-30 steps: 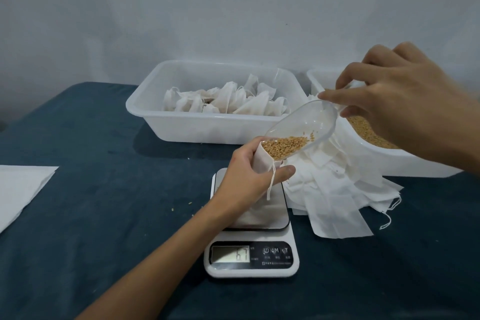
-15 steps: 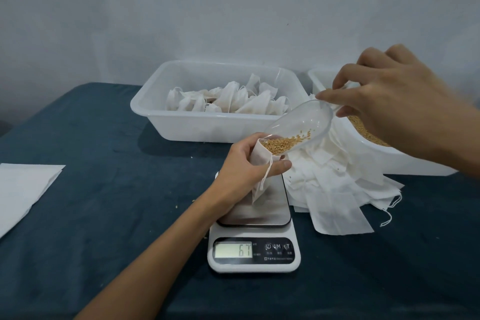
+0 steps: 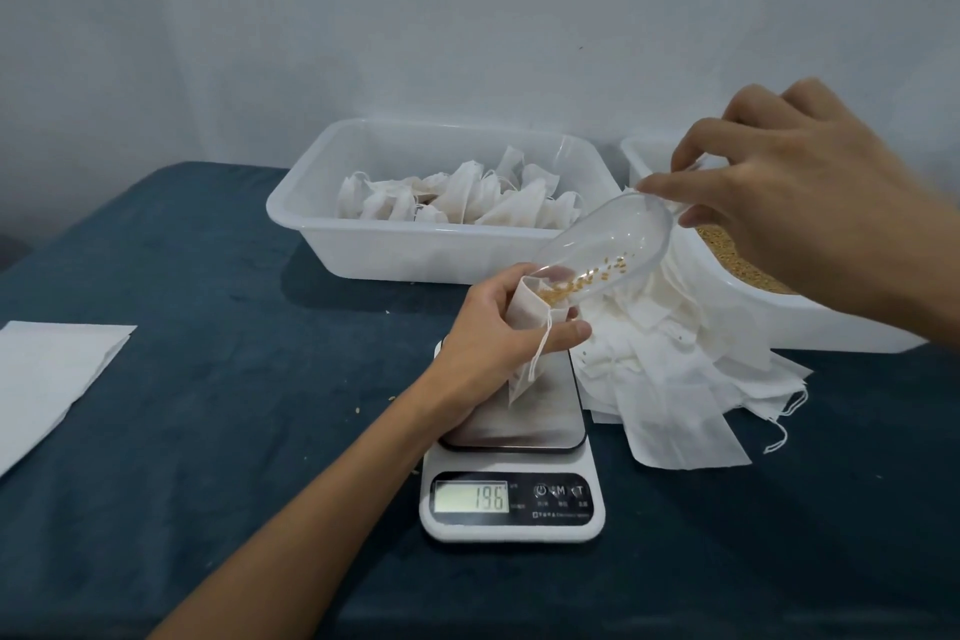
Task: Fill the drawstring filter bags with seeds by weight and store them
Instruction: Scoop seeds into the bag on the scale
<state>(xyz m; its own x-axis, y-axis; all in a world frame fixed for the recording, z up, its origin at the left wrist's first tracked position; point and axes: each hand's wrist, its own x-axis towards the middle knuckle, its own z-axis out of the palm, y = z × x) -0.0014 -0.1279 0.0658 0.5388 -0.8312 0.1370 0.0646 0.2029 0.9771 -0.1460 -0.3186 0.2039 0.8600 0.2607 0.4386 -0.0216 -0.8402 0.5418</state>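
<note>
My left hand grips a white drawstring filter bag by its open mouth, standing it on the steel platform of the scale, whose display reads 196. A clear plastic scoop, held by my right hand at its handle, tilts down into the bag's mouth. Only a few seeds are left near its lip. The white seed tub stands at the right, partly hidden by my right hand.
A white tub holding several filled bags stands behind the scale. A pile of flat bags lies right of the scale. White paper lies at the left edge of the dark blue tablecloth. A few stray seeds dot the cloth.
Most of the seeds have run out of the scoop into the bag. The scoop tilted steeper. The scale reading rose from 67 to 196.
</note>
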